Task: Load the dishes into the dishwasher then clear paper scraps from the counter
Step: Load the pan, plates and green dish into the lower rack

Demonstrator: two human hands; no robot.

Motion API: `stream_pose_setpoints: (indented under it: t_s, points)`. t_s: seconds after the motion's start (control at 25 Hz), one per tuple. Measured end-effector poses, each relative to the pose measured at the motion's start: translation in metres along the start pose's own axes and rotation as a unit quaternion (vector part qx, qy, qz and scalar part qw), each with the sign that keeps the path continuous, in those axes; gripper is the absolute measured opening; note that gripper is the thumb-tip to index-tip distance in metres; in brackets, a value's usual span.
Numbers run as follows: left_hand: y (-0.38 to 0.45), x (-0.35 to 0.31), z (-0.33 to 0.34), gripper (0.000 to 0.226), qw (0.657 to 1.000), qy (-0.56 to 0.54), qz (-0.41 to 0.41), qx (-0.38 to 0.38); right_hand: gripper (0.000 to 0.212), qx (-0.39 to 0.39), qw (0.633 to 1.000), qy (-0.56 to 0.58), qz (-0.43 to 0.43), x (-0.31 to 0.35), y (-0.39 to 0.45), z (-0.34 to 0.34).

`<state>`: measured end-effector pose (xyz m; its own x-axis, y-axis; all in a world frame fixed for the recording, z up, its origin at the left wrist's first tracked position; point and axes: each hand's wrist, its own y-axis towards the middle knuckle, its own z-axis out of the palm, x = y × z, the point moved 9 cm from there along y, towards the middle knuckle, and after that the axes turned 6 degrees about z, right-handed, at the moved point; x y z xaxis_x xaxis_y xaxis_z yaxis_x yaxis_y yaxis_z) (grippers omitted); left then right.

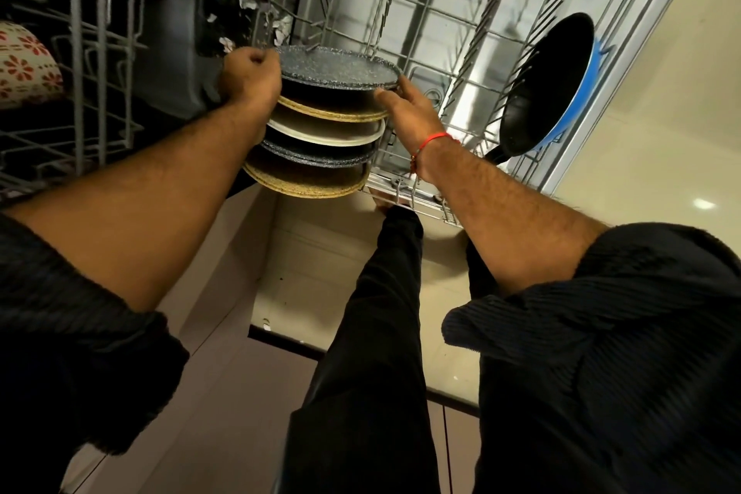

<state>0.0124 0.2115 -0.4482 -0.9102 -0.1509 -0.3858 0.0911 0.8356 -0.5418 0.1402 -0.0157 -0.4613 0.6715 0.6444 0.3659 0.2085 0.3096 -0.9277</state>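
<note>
A speckled grey plate (pixel 339 66) is held over the lower dishwasher rack (pixel 433 36).

The plate's left rim is gripped by the curled left hand (pixel 250 78), while its right edge is pinched by the fingers of the right hand (pixel 409 108). Four more plates (pixel 320 140) are seen standing in a row just in front of it. A blue-sided frying pan (pixel 549 88) leans at the rack's right.

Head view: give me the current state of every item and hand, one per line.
Lower rack: pulled out.
Speckled grey plate: on edge, gripped on both sides.
Four other plates: standing in a row.
Frying pan: tilted on edge in rack.
Floral bowl: in upper rack.
Left hand: gripping plate.
Right hand: holding plate rim.
</note>
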Motion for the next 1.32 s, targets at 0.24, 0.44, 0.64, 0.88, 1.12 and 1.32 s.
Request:
stream_pose_setpoints:
  t_s: [0.24,0.44,0.64,0.88,1.12,1.32]
  points:
    - [-0.005,0.0,-0.006,0.02,0.999,-0.02,-0.021,-0.024,0.071,0.015,1.0,-0.027,-0.003,-0.003,0.01,0.005]
    - [-0.031,-0.01,-0.029,0.03,0.994,-0.044,0.016,-0.102,0.061,0.005,0.999,-0.02,-0.031,-0.002,-0.002,0.005]
    - [-0.047,-0.013,-0.041,0.034,0.987,-0.074,0.033,-0.139,0.048,-0.036,0.998,-0.014,-0.047,-0.001,-0.004,-0.003]
    - [-0.06,-0.022,-0.04,0.04,0.984,-0.081,0.059,-0.145,0.041,-0.073,0.996,-0.017,-0.056,-0.012,-0.009,-0.01]
    - [-0.059,-0.019,-0.034,0.063,0.984,-0.096,0.069,-0.13,0.039,-0.085,0.995,0.003,-0.061,-0.019,-0.014,-0.015]
    - [-0.054,-0.013,-0.019,0.054,0.988,-0.117,0.024,-0.094,0.048,-0.065,0.997,-0.019,-0.046,-0.019,-0.008,-0.012]
